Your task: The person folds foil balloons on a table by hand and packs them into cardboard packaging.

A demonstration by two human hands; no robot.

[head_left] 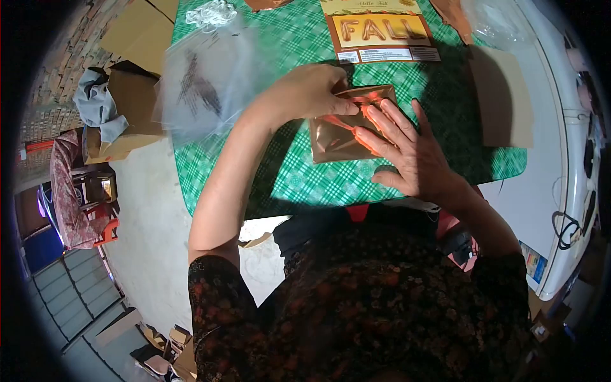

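Observation:
A shiny copper-coloured foil piece (337, 143), folded into a rough square, lies on the green checked tabletop (286, 172) in front of me. At its upper left edge, my left hand (318, 92) is bent with the thumb and fingers closed on the foil. My right hand (404, 149) rests over the foil's right side, fingers spread and flat. Bright orange reflections show between the two hands. Just above lies a printed card with the word FALL (382, 32).
Clear plastic bags (203, 83) and white string (210, 14) are at the left of the table. A brown cardboard piece (499, 95) and clear plastic (493, 22) lie at the right. An open carton (130, 102) with grey cloth (102, 105) stands beyond the left edge.

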